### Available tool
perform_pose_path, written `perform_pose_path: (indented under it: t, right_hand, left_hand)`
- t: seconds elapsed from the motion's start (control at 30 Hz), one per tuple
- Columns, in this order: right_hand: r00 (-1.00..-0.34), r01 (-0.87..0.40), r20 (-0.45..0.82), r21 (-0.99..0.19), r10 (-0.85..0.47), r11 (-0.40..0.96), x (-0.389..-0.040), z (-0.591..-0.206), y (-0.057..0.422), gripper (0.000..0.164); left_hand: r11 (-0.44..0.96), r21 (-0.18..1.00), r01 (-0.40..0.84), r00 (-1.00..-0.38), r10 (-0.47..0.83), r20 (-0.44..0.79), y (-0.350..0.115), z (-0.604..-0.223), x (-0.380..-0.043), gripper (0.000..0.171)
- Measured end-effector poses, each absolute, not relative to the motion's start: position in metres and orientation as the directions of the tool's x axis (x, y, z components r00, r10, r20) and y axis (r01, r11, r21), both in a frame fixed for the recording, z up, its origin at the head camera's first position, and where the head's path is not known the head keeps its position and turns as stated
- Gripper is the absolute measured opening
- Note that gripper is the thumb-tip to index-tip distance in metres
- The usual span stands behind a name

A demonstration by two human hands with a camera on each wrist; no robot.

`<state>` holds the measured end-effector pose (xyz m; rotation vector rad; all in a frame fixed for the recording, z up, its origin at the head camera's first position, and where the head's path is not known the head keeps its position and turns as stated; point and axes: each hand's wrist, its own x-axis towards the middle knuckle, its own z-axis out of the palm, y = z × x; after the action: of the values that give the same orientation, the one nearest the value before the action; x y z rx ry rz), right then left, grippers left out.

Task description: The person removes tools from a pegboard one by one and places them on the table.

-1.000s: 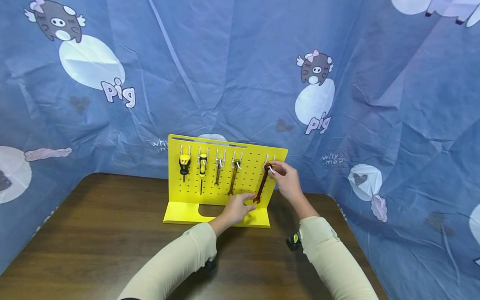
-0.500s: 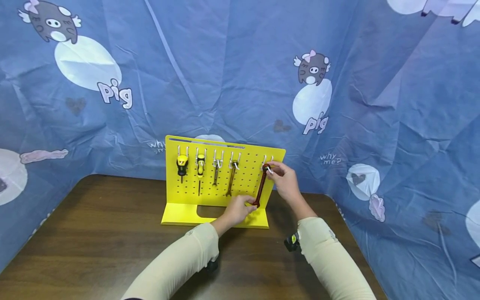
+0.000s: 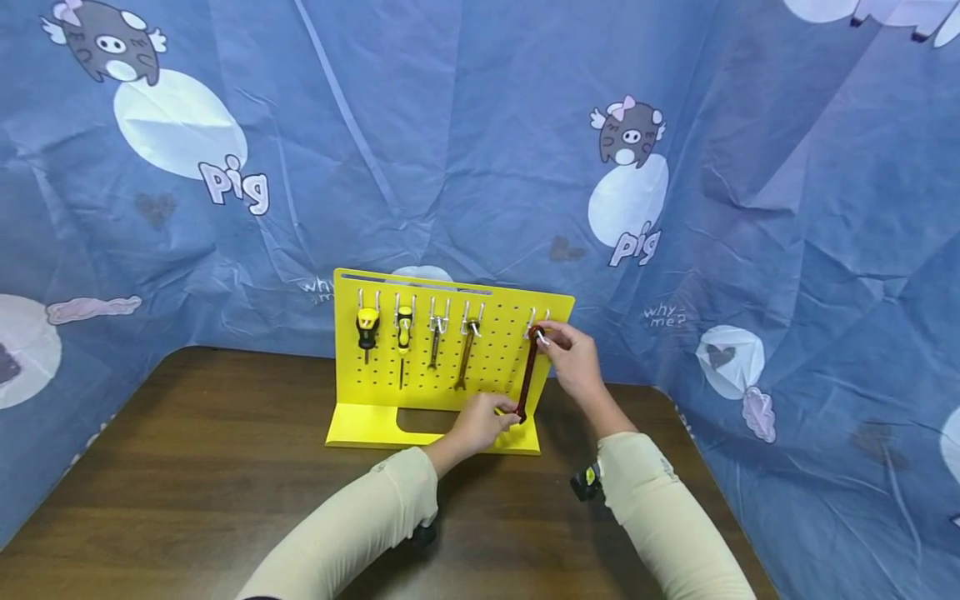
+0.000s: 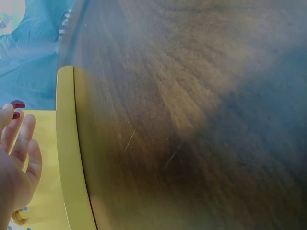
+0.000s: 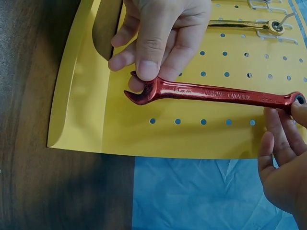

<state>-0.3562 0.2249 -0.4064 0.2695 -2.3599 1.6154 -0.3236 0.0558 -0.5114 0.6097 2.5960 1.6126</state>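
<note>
A red combination wrench [image 5: 211, 93] hangs nearly upright at the right end of the yellow pegboard [image 3: 495, 350], its ring end at a white hook [image 3: 543, 336]. My left hand [image 3: 480, 421] pinches the wrench's lower, open-jawed end between thumb and fingers. Up at the ring end, my right hand [image 3: 576, 363] holds the wrench with thumb and fingertips. The left wrist view catches part of the left hand [image 4: 19, 163] and the red tip of the wrench [image 4: 17, 104] at its left edge.
Left of the red wrench hang a gold wrench [image 3: 467, 357], a small silver wrench [image 3: 435, 346] and two yellow-black screwdrivers [image 3: 367, 327] [image 3: 404, 329]. The pegboard stands on a brown wooden table [image 3: 225, 450]. A blue printed curtain [image 3: 480, 167] surrounds the table.
My left hand has closed its thumb and fingers on the wrench's lower end, which has swung right, toward vertical. My right hand stays at the ring end.
</note>
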Motion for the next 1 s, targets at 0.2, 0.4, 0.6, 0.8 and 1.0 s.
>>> perform_pose_path:
  t: [0.2,0.4,0.6,0.8,1.0]
  right_hand:
    - [-0.943,-0.309,0.332,-0.880,0.002,0.360,-0.3577,-0.4081,0.2259,0.024]
    - [-0.936,-0.327,0.352,-0.883,0.014,0.337,-0.3577,-0.4069,0.2274,0.023]
    - [-0.935,-0.330,0.354,-0.888,0.017,0.320,-0.3560,-0.4057,0.2259,0.023]
    - [-0.935,-0.331,0.355,-0.889,0.020,0.315,-0.3530,-0.4060,0.2248,0.023]
    - [-0.932,-0.342,0.363,-0.890,0.014,0.302,-0.3507,-0.4055,0.2244,0.021]
  left_hand:
    - [0.396,0.858,0.328,-0.919,0.345,0.191,0.0561,-0.5092,-0.3206,0.011]
    - [0.401,0.853,0.334,-0.914,0.359,0.189,0.0587,-0.5061,-0.3188,0.012]
    - [0.399,0.850,0.344,-0.909,0.369,0.195,0.0594,-0.5060,-0.3186,0.011]
    - [0.413,0.842,0.346,-0.909,0.371,0.191,0.0591,-0.5058,-0.3180,0.011]
    - [0.425,0.836,0.347,-0.908,0.376,0.185,0.0588,-0.5051,-0.3185,0.011]
